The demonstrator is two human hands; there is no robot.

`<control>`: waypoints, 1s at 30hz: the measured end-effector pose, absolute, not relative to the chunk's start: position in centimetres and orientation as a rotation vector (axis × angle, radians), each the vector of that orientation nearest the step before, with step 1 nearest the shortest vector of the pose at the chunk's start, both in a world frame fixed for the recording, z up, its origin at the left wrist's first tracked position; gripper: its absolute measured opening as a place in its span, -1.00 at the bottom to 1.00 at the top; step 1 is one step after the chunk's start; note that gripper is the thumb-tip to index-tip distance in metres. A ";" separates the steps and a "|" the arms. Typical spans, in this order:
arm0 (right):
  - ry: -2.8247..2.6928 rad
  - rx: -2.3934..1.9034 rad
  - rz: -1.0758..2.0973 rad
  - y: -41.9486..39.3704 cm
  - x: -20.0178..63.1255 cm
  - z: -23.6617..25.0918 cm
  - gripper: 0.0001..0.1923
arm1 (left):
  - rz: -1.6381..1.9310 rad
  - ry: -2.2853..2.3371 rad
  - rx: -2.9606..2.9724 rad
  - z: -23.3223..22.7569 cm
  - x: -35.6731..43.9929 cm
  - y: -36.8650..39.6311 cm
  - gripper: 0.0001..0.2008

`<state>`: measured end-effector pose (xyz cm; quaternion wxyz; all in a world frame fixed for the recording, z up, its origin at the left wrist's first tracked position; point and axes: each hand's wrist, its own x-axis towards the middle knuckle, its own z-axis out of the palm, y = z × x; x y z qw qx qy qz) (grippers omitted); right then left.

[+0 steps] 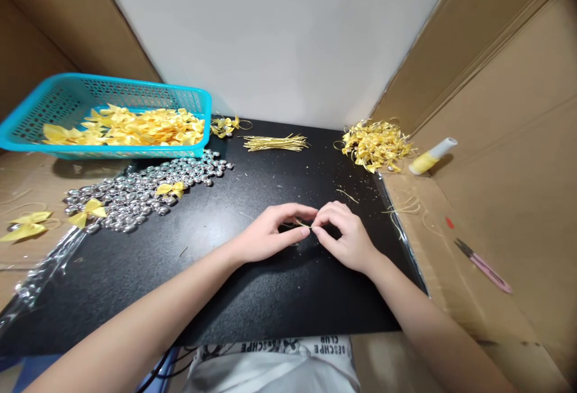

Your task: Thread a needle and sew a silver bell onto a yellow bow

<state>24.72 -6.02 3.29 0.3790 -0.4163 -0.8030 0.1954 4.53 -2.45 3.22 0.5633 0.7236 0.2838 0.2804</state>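
My left hand (270, 234) and my right hand (345, 237) meet at the middle of the black mat (225, 285). Both pinch a thin gold thread (301, 223) between their fingertips, just above the mat. A bundle of cut gold threads (276, 142) lies at the mat's far edge. A heap of silver beads (144, 188) spreads over the mat's left side, with two small yellow bows (171, 188) on it. A pile of finished gold-tied yellow bows (375, 143) sits at the far right corner.
A blue basket (27, 131) full of yellow ribbon bows stands at the back left. A yellow glue bottle (431, 157) and pink snips (483, 265) lie on cardboard to the right. Cardboard walls enclose both sides. One loose bow (27, 226) lies far left.
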 end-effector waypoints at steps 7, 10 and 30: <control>-2.043 -1.116 0.430 -6.0 24.9 3.1 -0.88 | 0.570 0.759 1.363 1.7 5.4 -3.0 -0.59; -2.075 -1.124 0.420 -6.0 24.8 3.0 -0.88 | 0.621 0.731 1.112 1.1 5.8 -2.9 -0.59; -2.088 -1.140 0.224 -6.3 24.4 2.8 -0.85 | 0.737 0.958 1.706 1.6 6.2 -4.0 -0.69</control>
